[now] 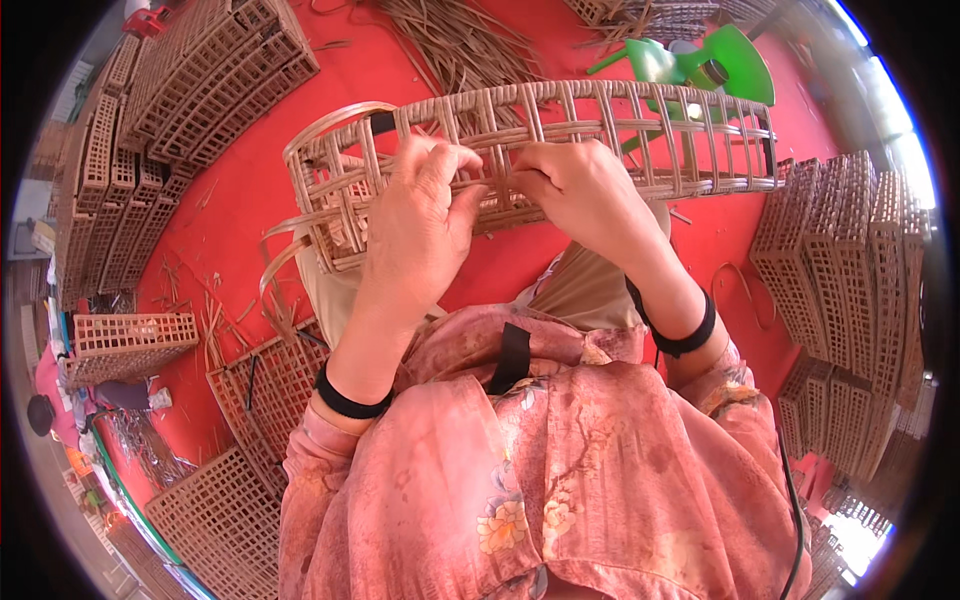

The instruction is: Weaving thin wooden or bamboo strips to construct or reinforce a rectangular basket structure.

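Observation:
A long, light brown wicker basket [552, 92] with an open lattice lies across my lap, its long side toward me. My left hand [420, 215] is closed at the lattice left of centre, thumb and fingertips pinched together. Close by on the right, my right hand [585, 195] pinches at the same lattice with bent fingers. Which strand each hand grips is partly hidden by the fingers. A loose, curled wicker strip [268, 262] hangs off the basket's left end. Black bands circle both wrists.
Stacked lattice baskets stand at the far left [225, 70] and the right [840, 250]. Behind my basket, a bundle of long strips [460, 45] lies on the red floor [235, 210], near a green plastic stool [735, 65]. Lattice panels [220, 510] lie at lower left; a person in pink [58, 385] is beyond.

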### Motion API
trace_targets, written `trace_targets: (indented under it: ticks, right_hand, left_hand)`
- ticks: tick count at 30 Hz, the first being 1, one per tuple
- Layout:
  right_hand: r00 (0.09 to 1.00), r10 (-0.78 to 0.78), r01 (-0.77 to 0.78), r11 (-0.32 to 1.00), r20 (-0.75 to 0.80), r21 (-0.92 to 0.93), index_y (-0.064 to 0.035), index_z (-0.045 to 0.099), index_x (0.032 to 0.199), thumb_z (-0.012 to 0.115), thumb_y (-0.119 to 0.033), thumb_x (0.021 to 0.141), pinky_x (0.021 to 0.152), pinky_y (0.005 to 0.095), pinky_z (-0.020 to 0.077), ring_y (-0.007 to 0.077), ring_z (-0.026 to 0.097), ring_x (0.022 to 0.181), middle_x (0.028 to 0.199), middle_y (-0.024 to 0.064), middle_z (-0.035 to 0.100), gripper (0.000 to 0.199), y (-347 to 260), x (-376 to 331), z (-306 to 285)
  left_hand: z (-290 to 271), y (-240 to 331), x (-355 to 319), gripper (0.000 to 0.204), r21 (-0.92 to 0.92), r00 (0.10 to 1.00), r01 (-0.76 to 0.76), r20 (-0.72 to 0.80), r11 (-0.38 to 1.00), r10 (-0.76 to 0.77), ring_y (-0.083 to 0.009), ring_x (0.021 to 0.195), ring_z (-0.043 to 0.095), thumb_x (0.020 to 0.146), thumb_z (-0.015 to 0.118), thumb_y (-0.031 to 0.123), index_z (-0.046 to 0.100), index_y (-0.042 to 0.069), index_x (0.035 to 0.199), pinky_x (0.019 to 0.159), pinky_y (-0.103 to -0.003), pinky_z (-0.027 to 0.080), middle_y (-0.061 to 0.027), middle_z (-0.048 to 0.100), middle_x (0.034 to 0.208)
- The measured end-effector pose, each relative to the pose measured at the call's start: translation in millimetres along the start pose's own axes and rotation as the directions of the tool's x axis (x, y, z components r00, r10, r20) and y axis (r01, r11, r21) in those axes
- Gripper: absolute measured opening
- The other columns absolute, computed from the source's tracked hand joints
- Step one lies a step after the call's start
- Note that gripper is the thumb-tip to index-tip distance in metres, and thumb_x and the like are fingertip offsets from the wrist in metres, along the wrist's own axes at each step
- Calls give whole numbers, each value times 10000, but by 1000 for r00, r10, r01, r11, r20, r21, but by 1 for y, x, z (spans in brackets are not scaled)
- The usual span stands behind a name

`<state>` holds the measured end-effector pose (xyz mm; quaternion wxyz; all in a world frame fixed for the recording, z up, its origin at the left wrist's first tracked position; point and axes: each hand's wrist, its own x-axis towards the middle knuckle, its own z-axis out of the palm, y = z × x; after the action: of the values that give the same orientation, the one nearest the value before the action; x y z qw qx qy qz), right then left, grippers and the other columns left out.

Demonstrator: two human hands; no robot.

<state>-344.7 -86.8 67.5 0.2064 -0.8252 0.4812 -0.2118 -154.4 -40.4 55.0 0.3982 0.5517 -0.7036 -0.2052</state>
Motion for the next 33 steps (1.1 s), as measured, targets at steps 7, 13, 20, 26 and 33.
trace_targets:
  ticks: [7, 13, 20, 26, 33]
  right_hand:
    - [978, 163, -146, 981, -128, 131, -33, 692, 829, 639, -184, 890, 594, 446, 516, 364, 657, 647, 717, 179, 658, 171, 3, -35, -59]
    - [973, 212, -215, 976, -92, -24, -46, 726, 957, 586, -208, 915, 713, 480, 537, 392, 674, 742, 775, 194, 686, 218, 27, -26, -38]
    - [970, 225, -212, 968, 92, -135, -32, 723, 1000, 587, -166, 910, 723, 464, 519, 404, 663, 801, 800, 212, 676, 211, 43, -12, -37]
    - [993, 115, -117, 987, 22, 111, -19, 712, 913, 625, -163, 903, 632, 425, 498, 337, 650, 672, 735, 174, 660, 168, 54, -16, -37]
    - [958, 194, -187, 981, -209, 55, -40, 704, 849, 623, -163, 916, 549, 390, 465, 284, 602, 558, 626, 142, 591, 162, 40, -51, -92]
  left_hand:
    - [30, 13, 21, 174, -114, 974, -206, 69, 972, 215, -184, 855, 660, 936, 677, 145, 667, 25, 1062, 767, -332, 523, -103, 673, 969]
    - [33, 27, 19, 127, -102, 995, 32, 97, 994, -22, -162, 704, 638, 937, 674, 128, 648, 44, 1028, 646, -311, 497, -77, 658, 814]
    - [38, 33, 29, 225, -52, 981, 118, 163, 992, -108, -330, 796, 681, 883, 695, 93, 578, 79, 1075, 698, -434, 515, -121, 676, 806]
    - [45, 25, 28, 202, -14, 994, -25, 109, 1000, 26, -323, 827, 682, 869, 707, 69, 596, 70, 1039, 697, -437, 516, -129, 673, 923]
    - [62, 36, 42, 178, -112, 959, -263, 82, 958, 273, -182, 777, 662, 960, 642, 126, 675, 34, 1108, 692, -321, 530, -102, 669, 1044]
